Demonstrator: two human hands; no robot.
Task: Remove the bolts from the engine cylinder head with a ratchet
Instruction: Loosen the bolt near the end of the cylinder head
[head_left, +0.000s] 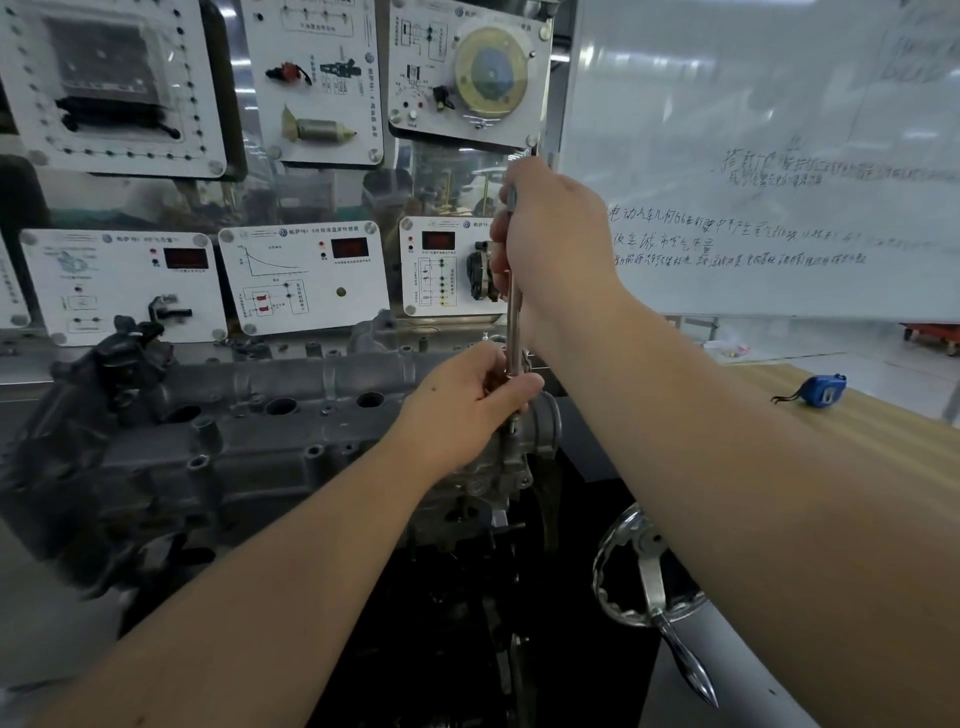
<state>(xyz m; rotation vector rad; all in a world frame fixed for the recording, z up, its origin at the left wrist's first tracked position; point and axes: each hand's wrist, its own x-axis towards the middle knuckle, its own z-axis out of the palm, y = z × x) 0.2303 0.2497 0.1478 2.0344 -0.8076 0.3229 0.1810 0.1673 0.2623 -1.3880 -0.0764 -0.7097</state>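
Fingers of right hand (550, 244) clamp the upright ratchet (513, 322) handle; left hand (470, 395) fingers pinch its base.

Automotive training workshop. Wall of white sensor demonstration panels (306, 280) with red digital readouts and circuit diagrams. Bare engine cylinder head (249, 431) mounted on a stand with a chrome handwheel (641, 566). Whiteboard (753, 156) with handwritten notes. Wooden workbench (852, 431) alongside.

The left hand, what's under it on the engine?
The left hand grips the ratchet at its lower end, above the cylinder head. Whatever bolt sits beneath is covered by the fingers.
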